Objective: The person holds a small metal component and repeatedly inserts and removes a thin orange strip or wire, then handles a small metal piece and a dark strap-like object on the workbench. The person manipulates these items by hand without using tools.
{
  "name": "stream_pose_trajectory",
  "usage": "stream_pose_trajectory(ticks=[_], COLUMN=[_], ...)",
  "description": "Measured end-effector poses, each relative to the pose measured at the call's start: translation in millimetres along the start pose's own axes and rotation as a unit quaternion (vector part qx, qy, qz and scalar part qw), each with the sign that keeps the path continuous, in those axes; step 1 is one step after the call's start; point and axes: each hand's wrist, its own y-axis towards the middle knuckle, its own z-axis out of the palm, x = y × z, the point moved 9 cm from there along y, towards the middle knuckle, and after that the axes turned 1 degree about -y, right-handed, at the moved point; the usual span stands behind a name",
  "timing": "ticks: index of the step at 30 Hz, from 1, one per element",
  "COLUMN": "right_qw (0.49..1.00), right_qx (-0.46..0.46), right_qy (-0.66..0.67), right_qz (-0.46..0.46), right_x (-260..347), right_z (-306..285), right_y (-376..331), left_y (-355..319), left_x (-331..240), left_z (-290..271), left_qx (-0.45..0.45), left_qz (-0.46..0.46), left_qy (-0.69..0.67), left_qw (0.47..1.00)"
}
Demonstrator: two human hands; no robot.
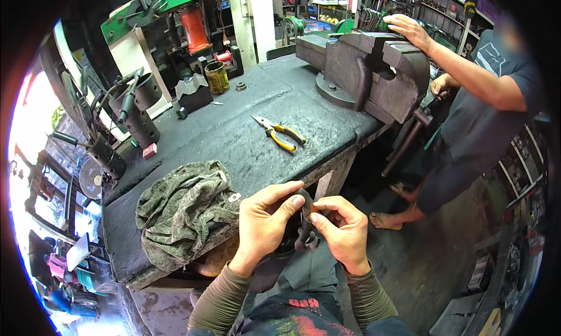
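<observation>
In front of my body, just off the near edge of the workbench [245, 138], both hands pinch a dark, curled strip [305, 201]. My left hand [263, 222] grips its upper left part between thumb and fingers. My right hand [343, 232] pinches the other side, where a small orange-brown patch shows by the fingertips. Below the fingers hangs a dark, ragged-looking end; what it is made of I cannot tell. A crumpled green patterned cloth [184, 213] lies on the bench to the left of my left hand. Farther in, yellow-and-black pliers [279, 134] rest with their handles apart.
A large bench vise [359, 70] is mounted at the far right corner; another person's hand [409, 33] rests on it. Tool-filled metal tubes [140, 111], a small red box [149, 151] and a stained yellow can [217, 78] stand along the left and back.
</observation>
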Motion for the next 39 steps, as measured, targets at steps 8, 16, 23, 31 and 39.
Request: stream_pose_trajectory(ticks=[8,16,23,31,39], right_qw=[0.994,0.929,0.923,0.873,0.957], right_qx=[-0.020,-0.092,-0.083,-0.020,0.018], right_qy=[-0.085,-0.316,-0.335,-0.399,0.177], right_qz=[-0.072,-0.168,-0.172,-0.279,0.228], right_x=[8,34,27,45,-47], right_z=[6,7,23,33,-13], right_y=[0,-10,-14,-13,-26], left_y=[-2,-1,-3,-2,-5], left_x=[11,7,5,11,-1], left_z=[-4,-6,-3,0,4], left_qx=[-0.018,-0.067,-0.097,-0.111,-0.092], left_qz=[-0.046,-0.025,0.005,0.035,0.162], left_qy=[-0.012,-0.008,0.036,0.100,0.210], left_qw=[0.999,0.997,0.995,0.988,0.960])
